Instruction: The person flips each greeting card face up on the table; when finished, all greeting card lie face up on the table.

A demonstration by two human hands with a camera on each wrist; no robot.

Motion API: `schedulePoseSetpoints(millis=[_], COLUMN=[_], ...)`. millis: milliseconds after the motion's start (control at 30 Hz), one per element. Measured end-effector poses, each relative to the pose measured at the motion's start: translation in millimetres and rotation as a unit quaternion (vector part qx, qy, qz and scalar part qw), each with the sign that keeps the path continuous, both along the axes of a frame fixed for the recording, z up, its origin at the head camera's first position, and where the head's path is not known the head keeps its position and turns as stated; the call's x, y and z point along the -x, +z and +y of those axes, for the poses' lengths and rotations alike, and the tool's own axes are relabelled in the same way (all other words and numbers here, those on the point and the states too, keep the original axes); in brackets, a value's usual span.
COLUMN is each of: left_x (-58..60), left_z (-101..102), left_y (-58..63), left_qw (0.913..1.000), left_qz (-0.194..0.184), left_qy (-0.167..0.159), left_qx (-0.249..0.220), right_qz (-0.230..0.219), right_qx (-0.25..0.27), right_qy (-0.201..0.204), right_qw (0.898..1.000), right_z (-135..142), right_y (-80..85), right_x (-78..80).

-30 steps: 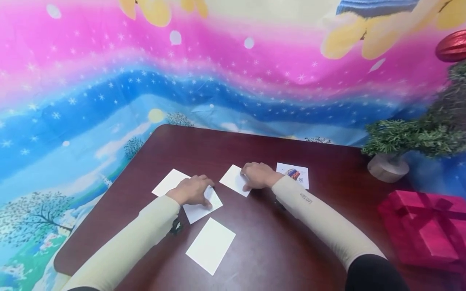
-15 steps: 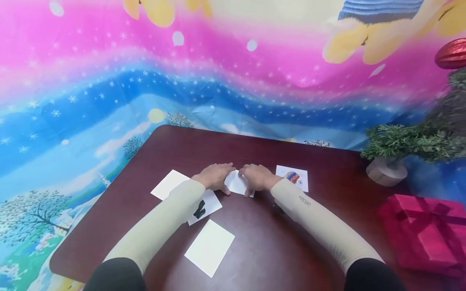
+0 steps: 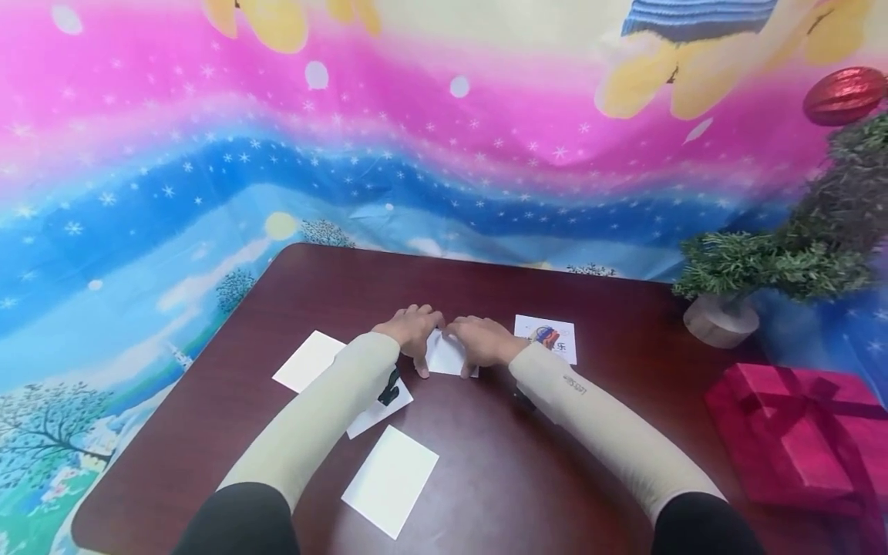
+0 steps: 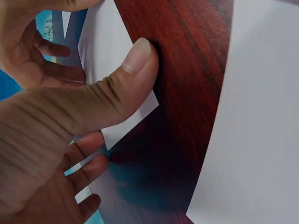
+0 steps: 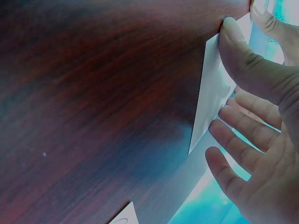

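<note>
In the head view, a small white card (image 3: 444, 357) lies on the dark red-brown table between both hands. My left hand (image 3: 412, 333) holds its left side, thumb toward me and fingers at the far side. My right hand (image 3: 483, 340) holds its right side the same way. The left wrist view shows the left thumb (image 4: 126, 88) over the card (image 4: 105, 46). In the right wrist view the right thumb (image 5: 238, 51) touches the card's edge, with fingers spread along the other side. Parts of the card are hidden by the hands.
Several other cards lie about: a white one (image 3: 391, 482) nearest me, another (image 3: 308, 362) at left, one (image 3: 361, 422) partly under the left forearm, and a printed one (image 3: 555, 335) at right. A red gift box (image 3: 798, 439) and small tree (image 3: 721, 320) stand at right.
My left hand has moved right, off the card at left, to the middle card where the right hand is. The middle card has turned to lie straighter. The view has shifted slightly.
</note>
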State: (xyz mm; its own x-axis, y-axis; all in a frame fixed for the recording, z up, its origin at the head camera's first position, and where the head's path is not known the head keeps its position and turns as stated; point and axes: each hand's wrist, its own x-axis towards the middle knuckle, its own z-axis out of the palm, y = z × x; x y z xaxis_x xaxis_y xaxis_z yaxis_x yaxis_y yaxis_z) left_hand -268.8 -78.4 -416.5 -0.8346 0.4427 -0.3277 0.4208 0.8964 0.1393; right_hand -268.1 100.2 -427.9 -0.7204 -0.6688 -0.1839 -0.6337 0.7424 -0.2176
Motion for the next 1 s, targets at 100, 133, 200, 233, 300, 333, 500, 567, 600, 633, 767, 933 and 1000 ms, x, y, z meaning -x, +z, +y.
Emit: schedulePoseSetpoints(millis=[100, 133, 200, 233, 300, 333, 500, 567, 600, 633, 767, 933, 1000], left_x=[1.9, 2.4, 3.0, 3.4, 3.7, 3.8, 3.5, 2.4, 2.1, 2.0, 3.5, 3.7, 2.4], left_z=[-0.8, -0.8, -0.6, -0.2, 0.6, 1.1, 3.2, 2.9, 2.7, 2.7, 3.1, 3.6, 4.0], left_y=[0.2, 0.2, 0.5, 0.5, 0.4, 0.4, 1.2, 0.9, 0.9, 0.7, -2.1, -3.6, -3.4], left_qw=[0.9999, 0.9997, 0.9995, 0.9995, 0.9993, 0.9994, 0.9992, 0.999, 0.9989, 0.999, 0.9997, 0.999, 0.9972], left_qz=[-0.013, -0.018, -0.022, -0.022, -0.026, -0.026, -0.029, -0.031, -0.03, -0.029, -0.015, 0.02, 0.037], left_qy=[0.009, 0.013, 0.019, 0.02, 0.024, 0.023, 0.027, 0.033, 0.035, 0.034, 0.018, -0.019, -0.036], left_qx=[-0.006, -0.009, -0.01, -0.01, -0.008, -0.006, -0.006, -0.008, -0.008, -0.008, 0.0, 0.034, 0.054], right_qz=[-0.001, -0.001, 0.0, 0.001, 0.002, 0.002, 0.005, 0.007, 0.008, 0.008, 0.002, -0.002, -0.005], right_qx=[0.004, 0.004, 0.003, 0.005, 0.003, 0.002, -0.002, -0.001, 0.0, 0.003, 0.01, 0.001, -0.007], right_qy=[0.003, 0.002, -0.001, -0.003, -0.009, -0.011, -0.017, -0.016, -0.014, -0.013, -0.011, -0.001, 0.004], right_qw=[1.0, 1.0, 1.0, 1.0, 1.0, 1.0, 1.0, 1.0, 1.0, 1.0, 1.0, 1.0, 1.0], right_z=[-0.4, -0.4, -0.2, -0.1, 0.4, 0.7, 2.9, 2.9, 3.0, 3.1, 4.5, 5.8, 6.1], right_y=[0.4, 0.2, 0.0, 0.0, -0.2, -0.3, 0.0, -0.5, -0.7, -1.0, -1.3, 0.4, 0.7], right_x=[-0.7, -0.8, -0.8, -0.7, -0.9, -0.9, -1.2, -2.0, -2.1, -2.2, -2.9, -3.2, -3.3])
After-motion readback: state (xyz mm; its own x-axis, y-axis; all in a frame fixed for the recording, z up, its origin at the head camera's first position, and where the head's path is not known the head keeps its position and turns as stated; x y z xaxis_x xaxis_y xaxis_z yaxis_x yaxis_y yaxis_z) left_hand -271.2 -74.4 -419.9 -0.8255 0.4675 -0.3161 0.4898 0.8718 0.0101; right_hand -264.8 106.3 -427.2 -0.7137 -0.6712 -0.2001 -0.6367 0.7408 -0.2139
